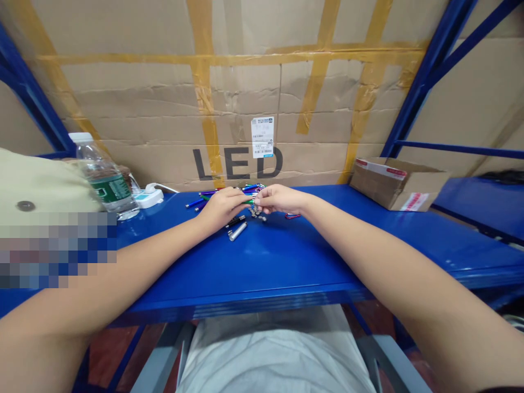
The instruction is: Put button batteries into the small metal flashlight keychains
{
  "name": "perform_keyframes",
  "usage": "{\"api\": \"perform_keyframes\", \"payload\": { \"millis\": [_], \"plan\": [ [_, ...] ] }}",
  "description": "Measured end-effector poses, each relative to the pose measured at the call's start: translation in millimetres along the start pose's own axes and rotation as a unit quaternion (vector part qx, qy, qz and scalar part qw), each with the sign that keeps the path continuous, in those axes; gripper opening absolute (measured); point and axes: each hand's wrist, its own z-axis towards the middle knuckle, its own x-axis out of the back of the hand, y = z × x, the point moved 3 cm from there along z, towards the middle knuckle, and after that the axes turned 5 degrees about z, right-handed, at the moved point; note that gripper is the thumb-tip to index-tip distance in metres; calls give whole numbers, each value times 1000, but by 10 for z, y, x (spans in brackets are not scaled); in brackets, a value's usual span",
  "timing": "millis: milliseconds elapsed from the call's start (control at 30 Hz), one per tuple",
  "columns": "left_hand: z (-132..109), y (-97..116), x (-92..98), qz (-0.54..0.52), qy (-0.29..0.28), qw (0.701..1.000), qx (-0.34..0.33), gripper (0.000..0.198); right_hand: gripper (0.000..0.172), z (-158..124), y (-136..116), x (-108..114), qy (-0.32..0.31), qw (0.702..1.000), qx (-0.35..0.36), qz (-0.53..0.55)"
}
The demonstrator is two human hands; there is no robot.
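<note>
My left hand (222,207) is closed around a small green metal tube (249,201), which looks like a mini flashlight. At the tube's right end, the fingers of my right hand (280,198) are pinched together; whether they grip the tube itself or a small part is hard to make out. Below the hands lies a cluster of small round silver pieces (256,212), like button cells. A silver tube (238,231) and a black tube (235,221) rest in front of my left hand. Blue and purple tubes (194,202) are heaped behind it, partly hidden.
The blue shelf top (262,267) backs onto a large taped cardboard sheet (164,120). On the left stand a water bottle (107,183) and a white power strip (148,197), beside a pale cloth item (45,185). A small open carton (397,183) sits at right. Something red (292,216) lies under my right wrist.
</note>
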Motion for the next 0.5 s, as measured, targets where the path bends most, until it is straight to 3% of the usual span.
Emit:
{"api": "perform_keyframes", "payload": {
  "millis": [100,200,367,500],
  "plan": [
    [1,15,44,59,-2,996,-59,24,13,7,90,-25,-43,986,-60,149],
    [9,6,39,70,-17,995,-64,23,13,2,120,-49,-76,972,-103,197],
    [20,-66,-13,-34,9,998,44,27,15,47,65,-77,-5,987,-38,155],
    [16,-108,-8,-96,18,988,123,26,24,85,29,-127,38,998,37,27]
  ]
}}
